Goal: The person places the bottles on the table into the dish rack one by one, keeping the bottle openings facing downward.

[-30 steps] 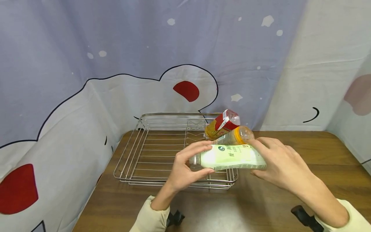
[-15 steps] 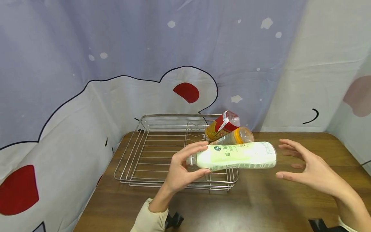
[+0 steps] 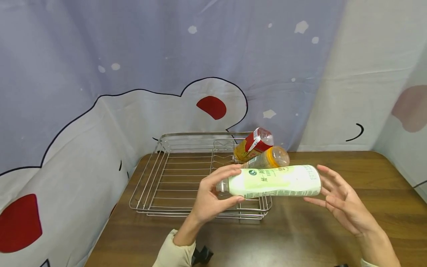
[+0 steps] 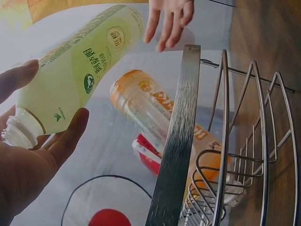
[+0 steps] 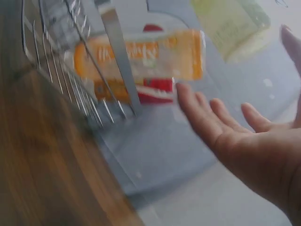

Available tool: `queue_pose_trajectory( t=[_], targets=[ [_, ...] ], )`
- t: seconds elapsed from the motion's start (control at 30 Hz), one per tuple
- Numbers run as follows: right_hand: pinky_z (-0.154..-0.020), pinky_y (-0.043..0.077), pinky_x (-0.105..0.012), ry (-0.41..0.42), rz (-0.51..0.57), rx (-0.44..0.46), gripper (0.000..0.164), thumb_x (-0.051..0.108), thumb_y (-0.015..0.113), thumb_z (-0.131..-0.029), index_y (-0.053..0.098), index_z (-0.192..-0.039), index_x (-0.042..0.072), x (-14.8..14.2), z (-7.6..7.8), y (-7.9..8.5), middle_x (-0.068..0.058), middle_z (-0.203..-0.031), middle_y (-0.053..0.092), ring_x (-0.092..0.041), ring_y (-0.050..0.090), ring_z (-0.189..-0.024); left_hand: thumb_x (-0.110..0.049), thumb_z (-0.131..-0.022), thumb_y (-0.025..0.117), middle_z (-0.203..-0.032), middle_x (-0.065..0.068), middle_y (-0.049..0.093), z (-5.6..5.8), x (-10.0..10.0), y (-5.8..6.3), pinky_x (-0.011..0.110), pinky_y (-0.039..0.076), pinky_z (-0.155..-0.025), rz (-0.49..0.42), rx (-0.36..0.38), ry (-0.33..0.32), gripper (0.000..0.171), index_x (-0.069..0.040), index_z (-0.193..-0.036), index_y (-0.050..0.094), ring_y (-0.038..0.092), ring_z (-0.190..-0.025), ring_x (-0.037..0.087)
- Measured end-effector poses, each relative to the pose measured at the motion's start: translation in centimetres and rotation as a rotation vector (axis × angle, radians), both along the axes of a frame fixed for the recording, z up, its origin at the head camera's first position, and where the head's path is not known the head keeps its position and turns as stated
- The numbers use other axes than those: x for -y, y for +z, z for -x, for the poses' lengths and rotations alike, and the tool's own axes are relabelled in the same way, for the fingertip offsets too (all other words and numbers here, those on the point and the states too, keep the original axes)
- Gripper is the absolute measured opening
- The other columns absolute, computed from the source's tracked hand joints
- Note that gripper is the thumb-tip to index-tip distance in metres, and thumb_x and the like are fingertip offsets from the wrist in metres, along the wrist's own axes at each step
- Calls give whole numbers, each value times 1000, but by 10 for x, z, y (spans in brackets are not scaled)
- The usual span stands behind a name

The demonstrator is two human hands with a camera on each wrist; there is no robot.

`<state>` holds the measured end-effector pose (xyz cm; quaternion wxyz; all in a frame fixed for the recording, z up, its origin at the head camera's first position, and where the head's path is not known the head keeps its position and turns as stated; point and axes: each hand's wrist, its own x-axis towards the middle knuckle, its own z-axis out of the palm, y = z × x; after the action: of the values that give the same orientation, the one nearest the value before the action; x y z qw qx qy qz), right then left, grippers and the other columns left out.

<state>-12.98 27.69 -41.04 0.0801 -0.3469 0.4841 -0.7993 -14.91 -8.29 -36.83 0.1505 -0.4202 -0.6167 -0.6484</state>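
Note:
A pale green drink bottle (image 3: pixel 277 181) lies sideways in the air above the front right of the wire rack (image 3: pixel 200 134), its clear threaded neck toward the left. My left hand (image 3: pixel 208 198) grips it near the neck, thumb below and fingers above. In the left wrist view, the neck (image 4: pixel 21 129) shows no cap. Beside the bottle's base is my right hand (image 3: pixel 350 209), fingers spread and holding nothing; whether a fingertip touches the base, I cannot tell. Behind, a clear bottle with an orange band (image 3: pixel 278 156) and a red-labelled bottle (image 3: pixel 253 144) lean in the rack's right side.
The rack stands on a brown wooden table (image 3: pixel 333 170). A patterned cloth (image 3: pixel 133 44) hangs behind and along the sides. In the left wrist view, the rack's flat metal rim (image 4: pixel 181 127) passes in front of the orange bottle.
My right hand came off the bottle's base, drew away to the right, then returned beside it with the palm turned upward. My left hand keeps its hold on the bottle.

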Motion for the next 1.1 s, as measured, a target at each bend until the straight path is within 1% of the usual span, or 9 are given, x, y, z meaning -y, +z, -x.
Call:
queue_pose_trajectory(
  t=[0.1,0.17,0.27,0.37,0.47,0.6,0.7,0.87,1.1],
  targets=[
    [-104,42,-56,129,161,11,63,-7,35,-102,5,-157,1,12,4,-3,-15,-160,22,-33,39,-138,17,-67,81,-128,27,59,0,-1,0,34,53,-93,2,-13,2,55,11,-118,63,54,-122,40],
    [-105,40,-56,176,226,23,62,-5,34,-102,6,-157,2,21,5,-3,-16,-158,24,-34,40,-136,17,-67,82,-128,26,59,0,-2,0,36,51,-95,5,-24,3,55,11,-118,63,55,-122,39],
    [-105,41,-55,203,279,33,60,-5,33,-102,8,-157,1,31,4,0,-17,-156,28,-35,44,-133,17,-66,82,-128,27,59,0,-4,-2,38,50,-97,9,-36,-5,56,11,-118,63,55,-122,39],
    [-103,44,-51,189,297,61,59,-8,33,-101,12,-156,-1,37,2,4,-17,-153,33,-34,49,-129,17,-66,82,-127,29,59,0,-5,-3,38,51,-97,10,-38,-15,55,11,-118,62,55,-123,38],
    [-101,47,-46,147,287,104,58,-12,30,-99,18,-154,-1,39,-1,8,-16,-148,41,-31,53,-124,17,-67,81,-127,28,59,0,-5,-4,38,52,-95,13,-36,-19,55,12,-118,62,54,-123,39],
    [-97,50,-41,66,240,164,55,-14,30,-98,30,-150,1,40,-5,13,-13,-137,50,-26,59,-117,17,-67,81,-127,27,59,-1,-5,-5,38,52,-95,22,-27,-17,55,11,-118,62,54,-123,39],
    [-94,52,-37,14,190,183,52,-12,33,-98,36,-148,3,39,-7,14,-10,-132,53,-23,61,-112,17,-67,81,-126,29,58,0,-5,-5,39,51,-97,30,-22,-15,55,11,-119,62,54,-123,39],
    [-90,54,-32,-19,156,175,51,-11,35,-98,39,-146,5,39,-7,16,-9,-130,54,-21,62,-109,17,-67,82,-126,30,58,0,-4,-5,40,49,-99,39,-24,-9,56,11,-119,62,53,-124,38],
    [-87,54,-32,-4,172,113,52,-14,33,-97,36,-147,0,36,-2,18,-12,-131,53,-22,61,-109,19,-66,81,-130,29,56,1,-1,-4,39,49,-99,35,-20,-36,61,11,-123,59,51,-126,37]
  ],
)
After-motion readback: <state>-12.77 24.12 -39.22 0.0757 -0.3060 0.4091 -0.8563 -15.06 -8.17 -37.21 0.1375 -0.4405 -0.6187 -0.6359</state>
